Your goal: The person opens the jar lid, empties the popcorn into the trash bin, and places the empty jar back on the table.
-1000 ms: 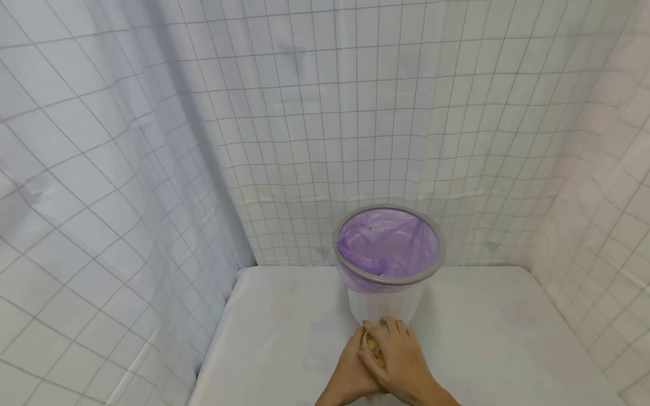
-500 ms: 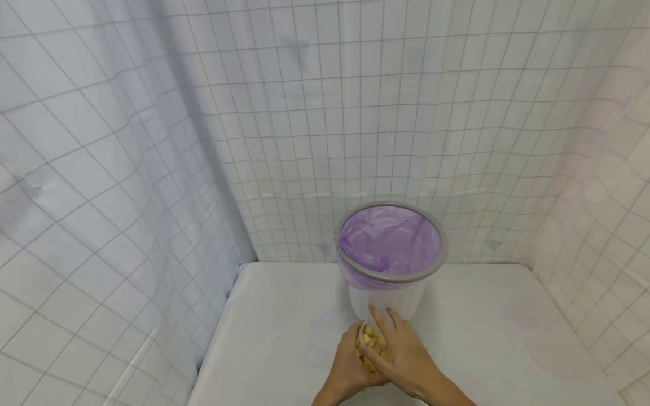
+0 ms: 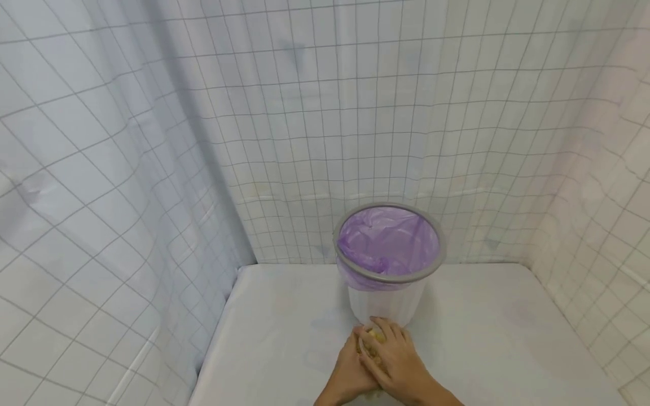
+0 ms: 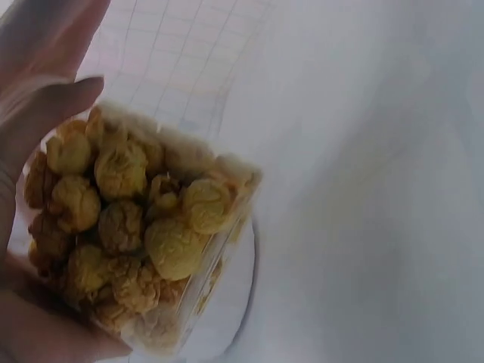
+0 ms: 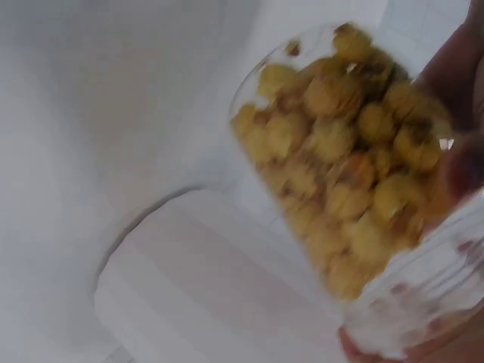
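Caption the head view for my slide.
A left hand and right hand hold a popcorn container before a purple-lined bin.

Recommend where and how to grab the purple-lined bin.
Probably the gray rim, pinched at left and right from above: it overhangs the tapering bin, which stands upright, and the held snack container seems to crowd the near side.

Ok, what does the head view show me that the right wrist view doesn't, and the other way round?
Only the head view shows the grey rim and purple liner of the bin, plus the backs of the left hand and right hand.

Only the right wrist view shows a clear ridged part at one end of the container.

Both show the bin's white wall, the popcorn-like pieces and fingers on the container.
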The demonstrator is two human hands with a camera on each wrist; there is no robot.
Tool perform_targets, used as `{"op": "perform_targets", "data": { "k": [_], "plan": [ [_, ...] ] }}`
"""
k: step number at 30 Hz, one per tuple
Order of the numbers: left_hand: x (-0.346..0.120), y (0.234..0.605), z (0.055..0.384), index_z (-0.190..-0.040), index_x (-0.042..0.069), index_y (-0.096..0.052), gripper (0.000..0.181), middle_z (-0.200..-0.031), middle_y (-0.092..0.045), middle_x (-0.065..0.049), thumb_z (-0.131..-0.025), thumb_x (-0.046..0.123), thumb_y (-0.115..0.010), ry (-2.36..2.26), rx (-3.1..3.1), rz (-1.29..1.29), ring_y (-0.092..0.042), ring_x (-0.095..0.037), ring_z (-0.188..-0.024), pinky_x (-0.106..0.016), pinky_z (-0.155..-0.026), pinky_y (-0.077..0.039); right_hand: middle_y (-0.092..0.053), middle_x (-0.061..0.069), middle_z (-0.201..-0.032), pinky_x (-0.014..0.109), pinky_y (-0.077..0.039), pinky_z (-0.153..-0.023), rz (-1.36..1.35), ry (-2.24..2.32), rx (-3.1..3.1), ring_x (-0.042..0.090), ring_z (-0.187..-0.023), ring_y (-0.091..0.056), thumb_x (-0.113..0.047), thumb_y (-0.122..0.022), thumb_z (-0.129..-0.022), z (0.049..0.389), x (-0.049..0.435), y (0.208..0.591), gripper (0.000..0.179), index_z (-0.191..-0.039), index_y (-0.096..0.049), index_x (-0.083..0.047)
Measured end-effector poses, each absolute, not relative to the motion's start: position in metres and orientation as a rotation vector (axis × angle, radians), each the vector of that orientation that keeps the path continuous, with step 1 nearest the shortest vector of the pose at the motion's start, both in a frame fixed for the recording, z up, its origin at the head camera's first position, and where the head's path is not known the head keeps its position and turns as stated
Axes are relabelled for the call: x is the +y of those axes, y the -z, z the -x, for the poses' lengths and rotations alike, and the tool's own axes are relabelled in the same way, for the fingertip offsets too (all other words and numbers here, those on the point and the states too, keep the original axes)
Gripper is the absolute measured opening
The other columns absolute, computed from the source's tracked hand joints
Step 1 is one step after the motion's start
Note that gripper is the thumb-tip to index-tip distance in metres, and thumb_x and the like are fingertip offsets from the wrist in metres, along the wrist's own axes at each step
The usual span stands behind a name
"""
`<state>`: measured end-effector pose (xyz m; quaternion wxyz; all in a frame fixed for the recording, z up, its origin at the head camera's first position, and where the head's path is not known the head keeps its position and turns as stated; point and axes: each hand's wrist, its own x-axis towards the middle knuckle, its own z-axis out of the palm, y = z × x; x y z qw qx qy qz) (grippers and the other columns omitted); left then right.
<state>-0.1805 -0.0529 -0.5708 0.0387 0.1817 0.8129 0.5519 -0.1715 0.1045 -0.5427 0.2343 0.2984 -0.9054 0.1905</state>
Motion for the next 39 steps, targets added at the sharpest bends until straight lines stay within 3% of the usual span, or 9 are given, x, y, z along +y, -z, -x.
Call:
{"op": "perform_targets", "data": {
  "k": [4, 8, 11, 15, 22, 26, 30, 35, 39],
  "plan": [
    [-0.066, 0.572, 0.183, -0.151, 0.019, -0.037, 0.091, -0.142, -0.057, -0.008, -0.078, 0.033, -0.09, -1.755, 2.24, -0.633, -0.063, -0.014, -0.121, -0.025, -0.101, -0.055, -0.053, 0.008, -0.149, 0.054, -0.054, -0.096, -1.074, -0.547, -2.383, 0.027, -0.132, -0.052, -0.033, -0.067, -0.099, 0.176, 0.117, 0.544, 0.052, -0.149, -0.056, -0.026],
    [-0.071, 0.573, 0.184, -0.152, 0.027, -0.038, 0.093, -0.145, -0.057, -0.003, -0.076, 0.03, -0.091, -1.754, 2.153, -0.646, -0.061, -0.006, -0.121, -0.021, -0.1, -0.053, -0.051, 0.007, -0.152, 0.051, -0.052, -0.097, -1.233, -0.582, -2.303, 0.024, -0.134, -0.05, -0.03, -0.066, -0.099, 0.178, 0.124, 0.542, 0.051, -0.149, -0.056, -0.023],
    [-0.073, 0.574, 0.183, -0.155, 0.028, -0.036, 0.096, -0.147, -0.056, -0.002, -0.076, 0.026, -0.091, -1.759, 2.1, -0.657, -0.063, -0.007, -0.12, -0.021, -0.099, -0.053, -0.051, 0.008, -0.153, 0.05, -0.052, -0.096, -1.283, -0.599, -2.268, 0.026, -0.135, -0.051, -0.031, -0.066, -0.1, 0.177, 0.127, 0.54, 0.05, -0.148, -0.057, -0.022],
    [-0.078, 0.577, 0.18, -0.153, 0.022, -0.037, 0.096, -0.141, -0.058, -0.002, -0.075, 0.019, -0.092, -1.772, 2.066, -0.657, -0.064, -0.008, -0.115, -0.02, -0.098, -0.055, -0.051, 0.007, -0.153, 0.052, -0.055, -0.095, -1.25, -0.627, -2.27, 0.027, -0.136, -0.052, -0.031, -0.071, -0.096, 0.178, 0.133, 0.536, 0.054, -0.147, -0.058, -0.023],
    [-0.094, 0.581, 0.178, -0.147, 0.028, -0.043, 0.09, -0.138, -0.059, 0.002, -0.072, 0.023, -0.095, -1.732, 2.192, -0.538, -0.061, -0.008, -0.119, -0.023, -0.101, -0.052, -0.052, 0.003, -0.149, 0.059, -0.053, -0.093, -1.042, -0.65, -2.397, 0.025, -0.133, -0.052, -0.021, -0.081, -0.078, 0.184, 0.157, 0.535, 0.074, -0.147, -0.056, -0.034],
    [-0.107, 0.583, 0.18, -0.148, 0.021, -0.043, 0.094, -0.138, -0.058, -0.002, -0.071, 0.025, -0.096, -1.703, 2.303, -0.506, -0.06, -0.012, -0.122, -0.027, -0.102, -0.051, -0.052, 0.001, -0.146, 0.055, -0.054, -0.092, -0.953, -0.647, -2.468, 0.023, -0.13, -0.053, -0.026, -0.087, -0.074, 0.187, 0.161, 0.553, 0.081, -0.147, -0.055, -0.036],
    [-0.116, 0.582, 0.182, -0.148, 0.019, -0.042, 0.093, -0.14, -0.057, -0.003, -0.072, 0.026, -0.096, -1.723, 2.319, -0.439, -0.06, -0.015, -0.124, -0.027, -0.103, -0.051, -0.057, 0.004, -0.14, 0.051, -0.055, -0.087, -0.984, -0.597, -2.461, 0.024, -0.123, -0.058, -0.033, -0.092, -0.073, 0.184, 0.155, 0.589, 0.076, -0.142, -0.061, -0.028],
    [-0.12, 0.581, 0.178, -0.149, 0.018, -0.04, 0.094, -0.144, -0.054, -0.008, -0.073, 0.021, -0.095, -1.82, 2.233, -0.386, -0.058, -0.021, -0.128, -0.023, -0.103, -0.05, -0.058, 0.004, -0.133, 0.046, -0.056, -0.083, -1.16, -0.542, -2.552, 0.023, -0.117, -0.059, -0.058, -0.073, -0.09, 0.174, 0.14, 0.637, 0.056, -0.137, -0.064, -0.029],
    [-0.119, 0.581, 0.176, -0.15, 0.016, -0.039, 0.096, -0.146, -0.052, -0.011, -0.072, 0.02, -0.095, -1.857, 2.228, -0.379, -0.056, -0.024, -0.131, -0.023, -0.105, -0.05, -0.055, 0.004, -0.135, 0.048, -0.056, -0.087, -1.211, -0.616, -2.81, 0.024, -0.12, -0.056, -0.073, -0.056, -0.093, 0.17, 0.128, 0.66, 0.06, -0.141, -0.06, -0.036]
  ]
}}
